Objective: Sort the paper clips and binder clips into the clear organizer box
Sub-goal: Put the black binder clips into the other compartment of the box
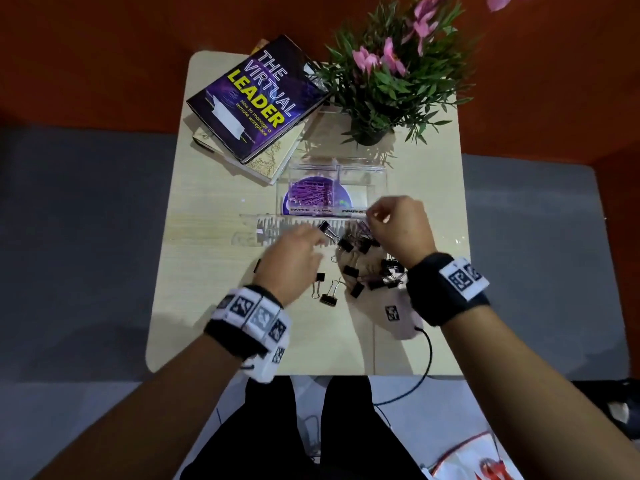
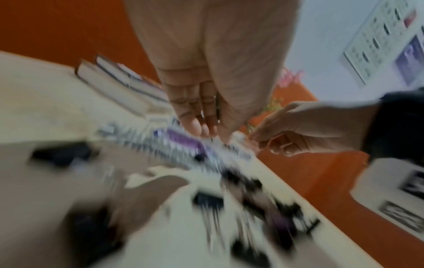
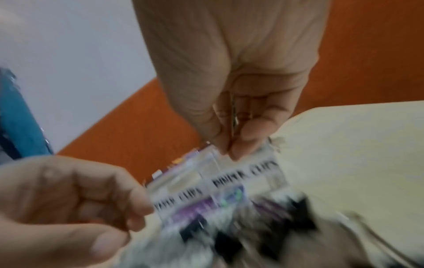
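The clear organizer box [image 1: 375,181] stands mid-table with its lid [image 1: 273,227] folded down toward me. Its left compartment holds purple paper clips [image 1: 311,195]; the right compartment [image 1: 355,194] looks bare. Black binder clips [image 1: 349,271] lie scattered in front of the box, with a few purple paper clips [image 1: 363,227] among them. My left hand [image 1: 320,239] pinches a black binder clip [image 1: 325,227] at its wire handle, just over the lid. My right hand [image 1: 370,214] hovers at the box's front right and pinches a thin paper clip [image 3: 233,112]. Both wrist views are blurred.
Stacked books [image 1: 256,98] lie at the back left and a potted plant [image 1: 377,84] at the back right. A pale pouch [image 1: 393,315] with a black marker lies under my right wrist, near the table's front edge [image 1: 311,374]. A cable [image 1: 427,355] hangs there.
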The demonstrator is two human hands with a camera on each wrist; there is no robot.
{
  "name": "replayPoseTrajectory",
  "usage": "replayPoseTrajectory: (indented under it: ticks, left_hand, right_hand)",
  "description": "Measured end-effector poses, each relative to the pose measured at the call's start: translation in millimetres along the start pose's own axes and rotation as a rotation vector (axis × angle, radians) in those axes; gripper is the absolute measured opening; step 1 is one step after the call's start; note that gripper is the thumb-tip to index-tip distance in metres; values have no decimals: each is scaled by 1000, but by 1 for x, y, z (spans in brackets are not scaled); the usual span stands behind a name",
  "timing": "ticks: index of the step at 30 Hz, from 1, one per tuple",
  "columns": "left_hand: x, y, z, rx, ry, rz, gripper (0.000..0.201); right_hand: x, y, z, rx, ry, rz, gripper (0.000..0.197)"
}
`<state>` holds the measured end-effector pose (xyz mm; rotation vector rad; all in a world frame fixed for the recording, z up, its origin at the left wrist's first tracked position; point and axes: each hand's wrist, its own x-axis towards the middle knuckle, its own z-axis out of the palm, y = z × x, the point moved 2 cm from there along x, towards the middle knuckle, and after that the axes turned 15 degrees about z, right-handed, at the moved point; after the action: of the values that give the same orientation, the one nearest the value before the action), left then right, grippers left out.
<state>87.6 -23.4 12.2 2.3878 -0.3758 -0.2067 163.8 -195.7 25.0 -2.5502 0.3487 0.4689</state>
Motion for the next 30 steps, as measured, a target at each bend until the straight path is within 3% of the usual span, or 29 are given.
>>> replayPoseTrajectory:
  ticks: [4, 6, 10, 15, 21, 26, 30]
  left_hand:
    - [-24, 6, 43, 36, -193, 149, 40]
    - [-25, 10, 56, 103, -245, 230, 49]
    - [-18, 12, 71, 336, -363, 379, 46]
    - [-17, -4, 60, 358, -312, 248, 50]
    - [-9, 18, 79, 278, -253, 341, 35]
    - [8, 28, 87, 158, -134, 75, 16]
    - [16, 35, 83, 152, -171, -32, 14]
  right_hand:
    - [-2, 25, 28, -18, 12, 236, 15]
    - [-1, 23, 37, 51, 26, 266, 15]
    - [7, 22, 43, 79, -6, 279, 7]
    - [14, 39, 32, 198, -80, 253, 4]
    - [-3, 64, -7, 644, -65, 218, 16]
    - [-6, 65, -35, 796, -24, 225, 21]
    - [13, 18, -38, 691, 18, 52, 27]
